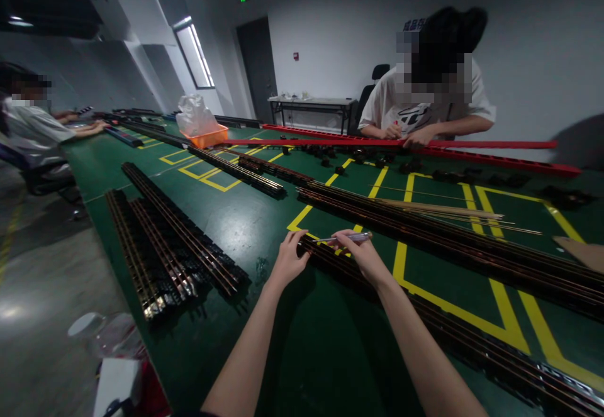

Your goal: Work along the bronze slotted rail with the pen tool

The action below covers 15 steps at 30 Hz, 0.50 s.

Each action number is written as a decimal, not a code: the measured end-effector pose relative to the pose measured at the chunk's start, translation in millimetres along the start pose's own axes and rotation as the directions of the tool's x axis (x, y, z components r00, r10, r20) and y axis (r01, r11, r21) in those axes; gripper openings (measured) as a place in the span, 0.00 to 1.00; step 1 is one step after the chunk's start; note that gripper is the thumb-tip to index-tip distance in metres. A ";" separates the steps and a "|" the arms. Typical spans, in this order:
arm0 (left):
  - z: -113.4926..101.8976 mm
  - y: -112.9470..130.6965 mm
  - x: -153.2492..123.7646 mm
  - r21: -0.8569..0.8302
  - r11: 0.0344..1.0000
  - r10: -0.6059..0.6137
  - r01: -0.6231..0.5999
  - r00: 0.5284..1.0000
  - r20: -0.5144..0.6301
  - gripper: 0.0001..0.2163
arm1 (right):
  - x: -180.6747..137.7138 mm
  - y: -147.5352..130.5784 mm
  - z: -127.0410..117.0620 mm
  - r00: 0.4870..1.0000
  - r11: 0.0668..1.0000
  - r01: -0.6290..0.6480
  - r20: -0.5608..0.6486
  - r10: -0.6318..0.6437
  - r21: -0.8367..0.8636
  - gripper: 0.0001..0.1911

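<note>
A long black strip with copper-coloured rods (453, 326) runs from between my hands toward the lower right across the green table. My left hand (289, 261) grips its far end, with the fingers over the top and the thumb at the near side. My right hand (361, 255) is closed around a slim screwdriver (362, 236). The screwdriver's thin metal shaft points left, and its tip is at the strip's end close to my left fingers. Whether the tip touches the strip, I cannot tell.
Similar strips (179, 234) lie left of my hands, and a longer bundle (415, 225) lies beyond them. Thin brass rods (438, 208) rest near that bundle. An orange bin (207, 136) holds a plastic bag. Across the table a person (429, 102) handles a red rail (491, 144); another person (33, 121) sits far left.
</note>
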<state>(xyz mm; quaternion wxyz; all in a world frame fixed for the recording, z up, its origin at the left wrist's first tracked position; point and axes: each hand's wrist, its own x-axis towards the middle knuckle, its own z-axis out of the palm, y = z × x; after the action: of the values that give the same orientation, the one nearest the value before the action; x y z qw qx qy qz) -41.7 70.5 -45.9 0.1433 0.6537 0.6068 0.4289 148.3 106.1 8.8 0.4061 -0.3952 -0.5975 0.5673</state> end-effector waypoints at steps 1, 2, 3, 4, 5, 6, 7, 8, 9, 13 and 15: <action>0.9 -0.2 -0.2 0.007 1.000 0.015 -0.015 1.000 -0.007 0.22 | -1.4 -0.8 -1.9 1.000 1.000 -0.008 0.012 0.008 0.001 0.18; 1.8 -0.4 -0.4 0.014 1.000 0.027 -0.027 1.000 -0.013 0.23 | -2.9 -1.8 -3.8 1.000 1.000 -0.016 0.021 0.016 0.000 0.18; 2.6 -0.6 -0.6 0.021 0.999 0.036 -0.035 0.999 -0.016 0.23 | -4.4 -2.7 -5.6 1.000 1.000 -0.020 0.021 0.020 -0.001 0.18; 3.2 -0.8 -0.7 0.028 0.999 0.040 -0.040 0.999 -0.016 0.23 | -5.8 -3.4 -7.4 1.000 1.000 -0.023 0.010 0.023 0.000 0.18; 3.5 -1.0 -0.7 0.037 0.998 0.043 -0.042 0.999 -0.014 0.23 | -7.0 -4.0 -8.9 1.000 1.000 -0.023 -0.007 0.023 0.002 0.18; 3.7 -1.3 -0.7 0.046 0.998 0.045 -0.044 0.999 -0.012 0.22 | -7.9 -4.3 -10.2 0.999 1.000 -0.024 -0.021 0.024 0.002 0.18; 3.7 -1.5 -0.7 0.055 0.997 0.050 -0.049 0.999 -0.009 0.22 | -8.7 -4.4 -11.2 0.999 1.000 -0.024 -0.028 0.024 -0.001 0.18; 3.4 -1.6 -0.7 0.066 0.996 0.057 -0.057 0.998 -0.007 0.21 | -9.2 -4.3 -11.9 0.999 1.000 -0.024 -0.027 0.024 -0.007 0.18; 3.1 -1.5 -0.7 0.077 0.995 0.067 -0.066 0.998 -0.006 0.21 | -9.6 -4.0 -12.3 1.000 1.000 -0.023 -0.022 0.022 -0.015 0.18; 0.6 2.5 -1.9 0.159 0.983 0.097 -0.094 0.995 -0.010 0.21 | -10.1 -0.4 -13.6 1.000 1.000 0.005 -0.021 -0.006 -0.027 0.17; -1.1 6.9 -2.8 0.228 0.969 0.094 -0.091 0.996 -0.006 0.20 | -10.6 2.0 -15.3 0.999 1.000 0.014 -0.033 -0.015 -0.025 0.17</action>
<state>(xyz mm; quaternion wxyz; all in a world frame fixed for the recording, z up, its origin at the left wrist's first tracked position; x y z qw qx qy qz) -37.6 66.0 -41.5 0.0422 0.6898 0.6220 0.3681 166.4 101.8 6.9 0.4151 -0.4054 -0.6006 0.5501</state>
